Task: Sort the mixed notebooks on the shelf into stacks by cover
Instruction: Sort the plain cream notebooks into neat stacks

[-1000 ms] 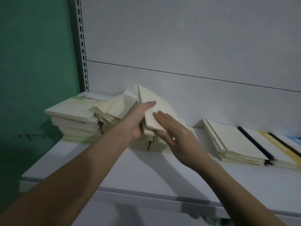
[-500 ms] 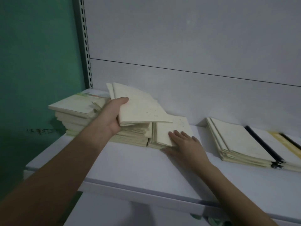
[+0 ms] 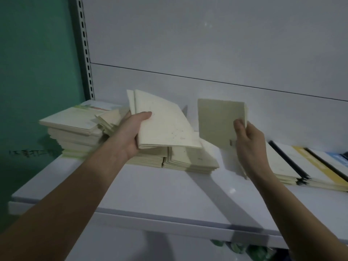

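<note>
A single cream notebook (image 3: 220, 123) is held upright above the shelf (image 3: 143, 193), right of the frame's centre, its cover turned toward the camera. It is pinched near its lower right corner in the grip of the right hand (image 3: 248, 140), with the thumb laid on the near face and the fingers hidden behind. To its left, at the middle of the frame, a small bundle of cream notebooks (image 3: 163, 125) is held tilted, its far corner raised; the grip of the left hand (image 3: 130, 134) is closed round the bundle's left edge, thumb on top. Directly below the bundle, two low stacks of cream notebooks (image 3: 188, 159) lie side by side on the shelf, touching one another. Further left, a taller stack (image 3: 73, 132) is seen, topped by a cover with a green and pale printed band, and a few loosely fanned notebooks (image 3: 109, 119) rest against it beside the left wrist. At the right edge of the frame, partly hidden by the right forearm, a row of overlapping notebooks (image 3: 305, 166) is laid flat, with black spines and yellow and blue bands showing. The shelf is backed by a pale grey panel (image 3: 207, 44); a perforated upright (image 3: 84, 48) and a green wall (image 3: 33, 63) fill the upper left.
</note>
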